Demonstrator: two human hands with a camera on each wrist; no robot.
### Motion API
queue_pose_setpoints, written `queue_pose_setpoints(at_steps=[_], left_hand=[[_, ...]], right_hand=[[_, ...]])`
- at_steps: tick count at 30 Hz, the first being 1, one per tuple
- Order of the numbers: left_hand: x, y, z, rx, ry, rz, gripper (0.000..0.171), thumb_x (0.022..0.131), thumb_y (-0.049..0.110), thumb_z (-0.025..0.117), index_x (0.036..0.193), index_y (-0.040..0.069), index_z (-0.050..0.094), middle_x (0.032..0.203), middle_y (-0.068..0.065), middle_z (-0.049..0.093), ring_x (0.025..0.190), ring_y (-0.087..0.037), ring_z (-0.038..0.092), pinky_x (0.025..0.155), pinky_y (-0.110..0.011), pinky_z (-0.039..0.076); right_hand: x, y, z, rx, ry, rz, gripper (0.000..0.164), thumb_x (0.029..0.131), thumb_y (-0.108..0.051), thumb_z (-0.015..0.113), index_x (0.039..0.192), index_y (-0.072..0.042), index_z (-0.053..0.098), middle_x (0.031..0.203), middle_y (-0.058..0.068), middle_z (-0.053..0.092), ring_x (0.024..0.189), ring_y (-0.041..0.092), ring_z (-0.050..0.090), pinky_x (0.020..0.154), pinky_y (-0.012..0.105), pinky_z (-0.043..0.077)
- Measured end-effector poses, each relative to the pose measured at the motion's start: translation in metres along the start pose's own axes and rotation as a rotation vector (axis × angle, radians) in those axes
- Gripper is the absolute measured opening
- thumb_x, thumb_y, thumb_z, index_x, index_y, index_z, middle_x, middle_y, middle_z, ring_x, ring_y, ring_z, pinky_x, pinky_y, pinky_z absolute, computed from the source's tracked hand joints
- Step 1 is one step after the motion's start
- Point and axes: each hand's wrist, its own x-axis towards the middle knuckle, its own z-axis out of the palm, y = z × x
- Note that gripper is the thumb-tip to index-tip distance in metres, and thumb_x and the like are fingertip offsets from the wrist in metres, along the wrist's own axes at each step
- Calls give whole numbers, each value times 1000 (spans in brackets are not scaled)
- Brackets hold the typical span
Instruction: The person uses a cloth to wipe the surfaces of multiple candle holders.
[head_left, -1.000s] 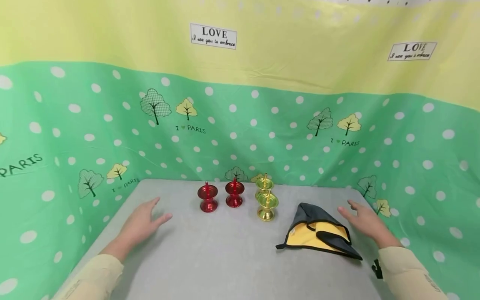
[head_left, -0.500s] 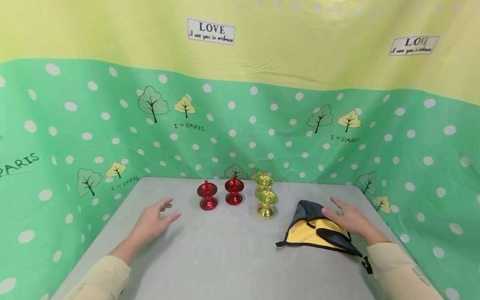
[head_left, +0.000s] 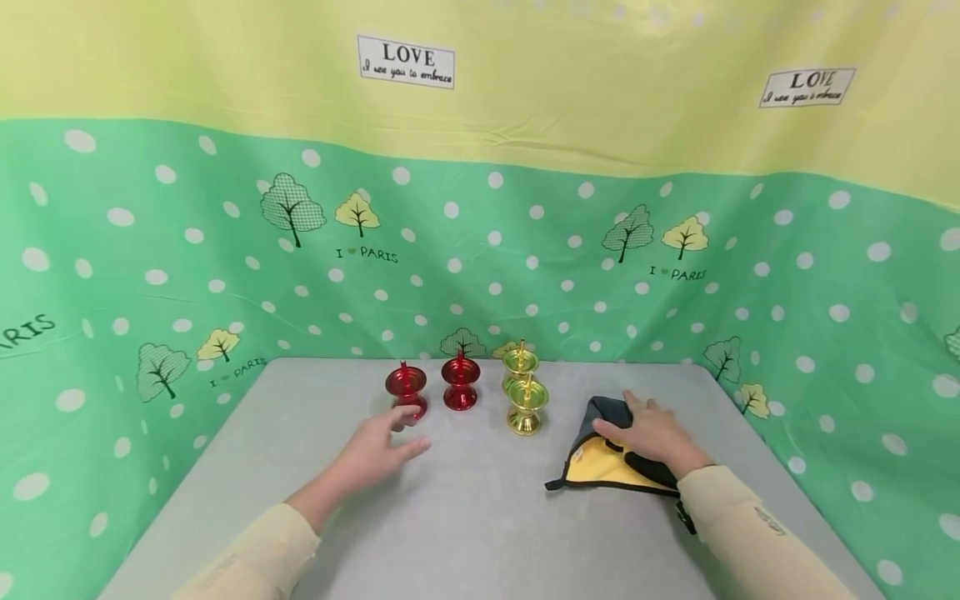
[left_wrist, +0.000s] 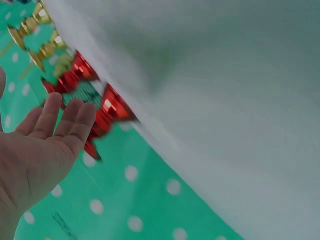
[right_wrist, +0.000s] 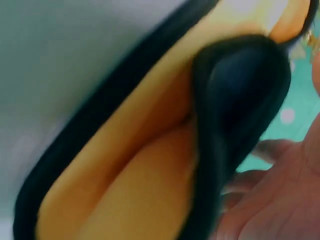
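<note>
A crumpled cloth (head_left: 603,468), grey on one face and yellow on the other with black edging, lies on the right of the table. Over it is my right hand (head_left: 654,430), fingers extended; contact is hard to tell. In the right wrist view, the cloth (right_wrist: 145,170) fills the middle, with the hand (right_wrist: 280,197) beside it. My left hand (head_left: 371,450) is held above the table, thumb apart and fingers relaxed, holding nothing. It is nearest to a red goblet-shaped lamp holder (head_left: 406,382), partly covering its base. A second red holder (head_left: 461,385) stands to its right.
Two gold lamp holders of the same shape stand one behind the other, the front one (head_left: 525,408) partly hiding the rear one (head_left: 521,360). Behind the grey table (head_left: 480,517) and along its sides hangs a green and yellow curtain (head_left: 495,217).
My left hand has moved right, toward the red holders. The right hand has moved left from beside the cloth to over it. The holders and cloth stay in place; the view has shifted slightly.
</note>
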Motion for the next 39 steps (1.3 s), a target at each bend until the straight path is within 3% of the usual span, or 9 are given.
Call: queue_pose_setpoints(at_steps=[2,6,9,14,18,24,31,39], left_hand=[[5,10,10,-23,-14,8,67,96,39,81,151,9,58,136,-11,73,128,-36,66,106,-57,56],[16,28,28,-64,-48,18,65,96,36,82,151,9,59,135,-11,73,129,-36,66,106,-56,56],[25,40,40,-83,-70,43,67,97,39,81,152,9,57,137,-13,72,130,-37,65,106,-56,56],[44,59,63,-145,-85,81,78,95,47,80,157,8,51,146,-17,65,135,-39,61,110,-56,54],[60,73,85,-196,-52,41,93,92,54,81,162,6,41,160,-18,54,145,-40,54,117,-56,49],[77,92,113,-294,37,-47,107,87,48,89,165,1,32,165,-20,47,150,-41,49,121,-59,44],[93,104,130,-288,75,-26,103,83,44,93,161,4,39,157,-17,55,146,-36,54,122,-56,44],[108,110,137,-220,73,-11,88,82,39,94,151,5,51,141,-13,66,131,-30,64,115,-51,51]], right_hand=[[2,-8,4,-8,-5,48,125,91,-91,46,170,0,14,167,47,15,148,76,16,110,89,27],[4,-14,13,-40,4,104,127,88,-88,57,171,-2,14,166,46,18,145,74,26,106,87,35],[6,-10,17,-66,16,101,125,88,-84,63,170,-2,16,163,46,28,141,73,35,107,82,38],[8,-3,20,-87,11,74,117,91,-80,62,170,-3,22,159,43,39,140,71,37,107,81,37],[9,-3,20,-99,18,59,107,95,-74,64,168,-4,29,159,39,43,142,69,38,107,80,38],[10,-5,19,-115,33,40,99,97,-68,66,166,-5,34,157,37,48,141,68,40,104,79,42],[10,-3,19,-126,38,44,89,100,-59,68,165,-6,37,155,34,51,138,65,45,101,76,47],[13,-4,21,-126,54,29,85,99,-55,70,163,-6,42,154,32,55,134,64,50,100,76,48]])
